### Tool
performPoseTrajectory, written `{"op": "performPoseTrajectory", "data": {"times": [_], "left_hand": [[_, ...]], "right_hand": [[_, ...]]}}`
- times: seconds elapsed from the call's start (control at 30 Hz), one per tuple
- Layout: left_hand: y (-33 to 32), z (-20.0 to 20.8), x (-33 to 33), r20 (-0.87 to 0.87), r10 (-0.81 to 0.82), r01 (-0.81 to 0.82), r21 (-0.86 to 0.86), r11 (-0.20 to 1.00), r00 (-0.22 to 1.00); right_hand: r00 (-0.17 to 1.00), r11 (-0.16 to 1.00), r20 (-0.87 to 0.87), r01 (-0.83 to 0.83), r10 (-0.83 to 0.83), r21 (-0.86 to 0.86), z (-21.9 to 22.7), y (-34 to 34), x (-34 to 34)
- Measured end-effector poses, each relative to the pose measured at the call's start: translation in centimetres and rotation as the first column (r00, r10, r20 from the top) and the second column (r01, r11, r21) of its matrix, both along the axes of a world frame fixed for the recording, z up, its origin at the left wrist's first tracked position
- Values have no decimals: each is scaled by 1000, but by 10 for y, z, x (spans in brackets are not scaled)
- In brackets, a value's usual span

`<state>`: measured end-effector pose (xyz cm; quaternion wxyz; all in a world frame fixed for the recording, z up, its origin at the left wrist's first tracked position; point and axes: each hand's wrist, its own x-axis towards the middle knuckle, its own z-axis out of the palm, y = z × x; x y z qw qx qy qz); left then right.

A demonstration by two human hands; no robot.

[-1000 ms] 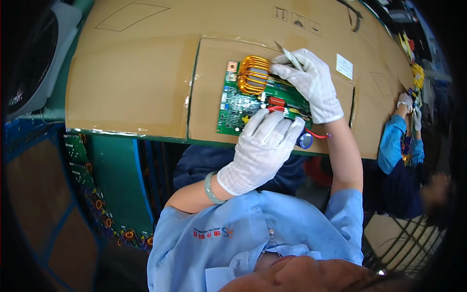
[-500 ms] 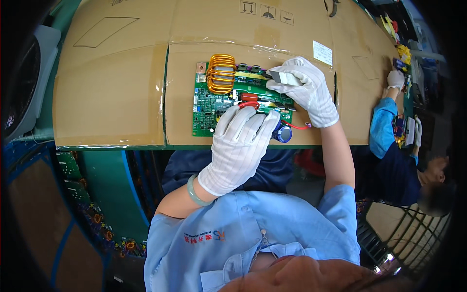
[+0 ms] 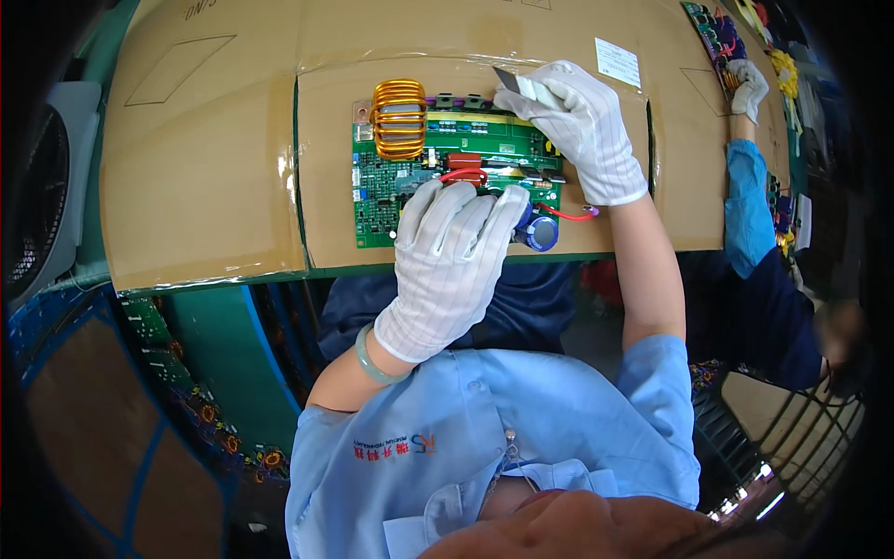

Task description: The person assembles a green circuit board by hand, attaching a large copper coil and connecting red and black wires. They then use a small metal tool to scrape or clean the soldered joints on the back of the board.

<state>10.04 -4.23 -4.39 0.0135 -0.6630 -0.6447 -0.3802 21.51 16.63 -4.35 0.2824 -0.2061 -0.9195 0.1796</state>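
A green circuit board (image 3: pixel 379 177) lies on the cardboard, with a copper-wound coil (image 3: pixel 399 119) at its far left corner. My left hand (image 3: pixel 453 252), in a white striped glove, is curled over the board's near edge, beside a blue capacitor (image 3: pixel 537 234) and a looped red wire (image 3: pixel 463 175). Its fingertips are partly hidden among the parts. My right hand (image 3: pixel 583 121), also gloved, grips a small tool with a flat grey blade and pale body (image 3: pixel 522 88). The blade is above the board's far right edge. A second red wire (image 3: pixel 566 216) sticks out at the board's right.
Taped cardboard (image 3: pixel 205 186) covers the bench. At the right, a co-worker's gloved hand (image 3: pixel 747 90) touches another circuit board (image 3: pixel 715 37). A grey fan (image 3: pixel 70 177) stands at the far left. Several boards (image 3: pixel 200 410) with coils sit below the bench.
My right hand and the bladed tool have lifted a little farther from me and tilted. My left hand stays on the board. The co-worker's hand has moved to a board farther away.
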Motion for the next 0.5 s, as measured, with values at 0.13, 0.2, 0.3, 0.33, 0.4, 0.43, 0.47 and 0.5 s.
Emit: {"op": "performPoseTrajectory", "data": {"times": [0.13,0.2,0.3,0.33,0.4,0.43,0.47,0.5], "left_hand": [[2,3,2,6,12,-12,5,1000,1000],[1,1,3,13,11,-12,21,1000,1000],[1,0,1,-4,13,-13,32,999,1000],[1,1,1,-25,8,-7,36,999,1000],[1,2,1,-45,5,-4,35,999,999],[1,3,1,-42,0,2,32,999,999],[1,3,0,-40,-6,7,29,1000,999],[2,4,0,-38,-15,16,25,1000,999]], "right_hand": [[994,992,30,106,-104,-73,3,-3,1],[991,981,42,131,-126,-143,4,-2,8],[996,958,23,92,-89,-271,7,3,27],[996,956,37,94,-87,-277,8,0,32],[993,967,70,105,-91,-232,8,-2,36],[995,976,58,97,-87,-196,7,-2,37],[996,983,46,88,-82,-160,5,-1,37],[997,989,34,79,-75,-123,4,0,37]]}}
